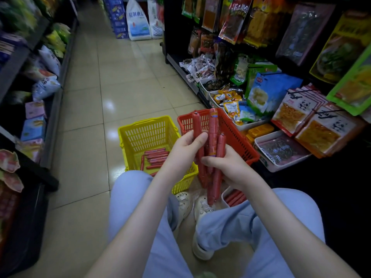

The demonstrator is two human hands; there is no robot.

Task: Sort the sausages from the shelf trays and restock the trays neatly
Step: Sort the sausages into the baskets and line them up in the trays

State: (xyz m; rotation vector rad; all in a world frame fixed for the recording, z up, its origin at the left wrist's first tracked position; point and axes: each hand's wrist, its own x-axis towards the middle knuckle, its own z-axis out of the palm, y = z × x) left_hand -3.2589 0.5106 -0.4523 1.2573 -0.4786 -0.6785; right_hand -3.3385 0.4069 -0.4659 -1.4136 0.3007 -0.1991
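Note:
A bundle of long red sausages (pixel 213 137) stands upright between both hands, above my knees. My right hand (pixel 230 167) grips the bundle around its lower half. My left hand (pixel 185 146) pinches one sausage at the left side of the bundle, thumb on top. A yellow basket (pixel 148 133) on the floor holds several red sausages (pixel 155 157) lying flat. A red basket (pixel 236 137) stands right of it, its contents hidden by the hands. A white tray (pixel 225 194) by my right knee holds more sausages (pixel 234 197).
Shelf trays (pixel 267 140) of packaged snacks line the lower right, with hanging snack bags (pixel 313 125) above. Shelving with bagged goods (pixel 47 83) runs along the left. The tiled aisle (pixel 112 81) stretches ahead to stacked sacks (pixel 138 21). My knees and white shoes (pixel 200 207) are below.

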